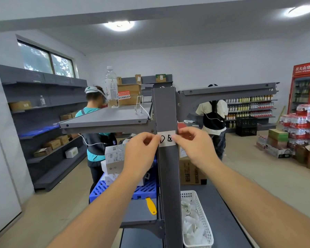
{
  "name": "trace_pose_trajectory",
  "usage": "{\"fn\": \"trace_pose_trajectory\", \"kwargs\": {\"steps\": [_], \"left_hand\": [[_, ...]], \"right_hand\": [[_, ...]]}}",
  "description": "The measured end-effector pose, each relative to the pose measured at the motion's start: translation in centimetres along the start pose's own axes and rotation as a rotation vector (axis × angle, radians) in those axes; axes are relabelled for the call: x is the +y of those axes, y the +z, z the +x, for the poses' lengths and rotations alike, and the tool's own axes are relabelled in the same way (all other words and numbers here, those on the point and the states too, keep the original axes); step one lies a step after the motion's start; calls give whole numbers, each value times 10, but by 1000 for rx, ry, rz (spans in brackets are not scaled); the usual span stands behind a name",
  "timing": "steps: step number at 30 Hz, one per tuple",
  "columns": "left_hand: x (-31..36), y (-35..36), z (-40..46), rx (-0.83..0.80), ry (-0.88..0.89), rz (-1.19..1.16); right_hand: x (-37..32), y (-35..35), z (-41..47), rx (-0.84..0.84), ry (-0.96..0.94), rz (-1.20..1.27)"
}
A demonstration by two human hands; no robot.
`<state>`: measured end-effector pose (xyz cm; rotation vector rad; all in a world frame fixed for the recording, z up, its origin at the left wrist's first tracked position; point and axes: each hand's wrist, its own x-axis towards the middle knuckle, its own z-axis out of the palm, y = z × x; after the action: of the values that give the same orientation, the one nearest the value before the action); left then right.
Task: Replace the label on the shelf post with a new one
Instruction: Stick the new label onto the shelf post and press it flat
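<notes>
A grey metal shelf post [166, 108] stands upright right in front of me. A white paper label [167, 138] with black handwritten marks lies across its face at hand height. My left hand [141, 149] pinches the label's left edge with thumb and fingers. My right hand [195, 144] pinches its right edge, fingers curled against the side of the post. Whether the label is stuck down or held loose against the post cannot be told.
A white basket [207, 230] of paper scraps sits on the lower shelf to the right of the post, a yellow scraper [151, 205] to its left. A water bottle [111, 86] stands on the upper shelf. Two people work behind the shelving. Boxes and a blue pallet lie beyond.
</notes>
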<state>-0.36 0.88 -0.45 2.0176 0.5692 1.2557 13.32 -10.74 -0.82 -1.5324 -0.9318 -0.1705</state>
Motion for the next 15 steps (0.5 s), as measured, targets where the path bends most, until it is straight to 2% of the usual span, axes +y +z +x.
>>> {"fn": "trace_pose_trajectory", "kwargs": {"steps": [5,15], "left_hand": [[-4,7,-8,-6,40,72],[-19,-2,-3,-74,18,-7]], "right_hand": [[5,8,-7,-8,-6,-75],[14,-5,0,-76,-6,-63]]}}
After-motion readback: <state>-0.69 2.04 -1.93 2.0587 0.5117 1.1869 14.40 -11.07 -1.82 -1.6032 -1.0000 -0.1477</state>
